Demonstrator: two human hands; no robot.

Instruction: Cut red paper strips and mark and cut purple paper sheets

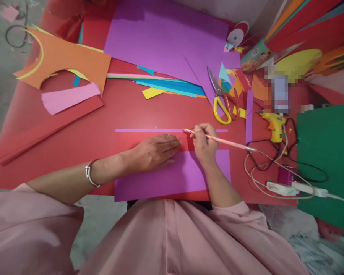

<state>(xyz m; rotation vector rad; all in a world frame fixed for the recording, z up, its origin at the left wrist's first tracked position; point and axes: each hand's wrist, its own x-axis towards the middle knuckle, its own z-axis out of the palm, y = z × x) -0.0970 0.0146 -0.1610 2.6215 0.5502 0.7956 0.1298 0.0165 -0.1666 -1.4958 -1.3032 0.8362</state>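
Note:
A narrow purple paper strip (149, 130) lies straight across the red tabletop in front of me. My right hand (204, 143) pinches a long pink pencil (232, 143), whose tip points left and meets the strip or hovers just over it; I cannot tell which. To its left, my left hand (157, 151) lies flat with its fingers stretched out, just below the strip. It rests over the upper edge of a purple paper sheet (149, 185), which reaches the table's front edge. A silver bangle circles my left wrist.
Scissors (220, 99) with yellow and red handles lie beyond my right hand. A yellow glue gun (275, 126), tangled cables and a white power plug (282, 188) are at right. A large purple sheet (166, 38), orange cut paper (74, 61) and red strips (48, 130) lie behind and left.

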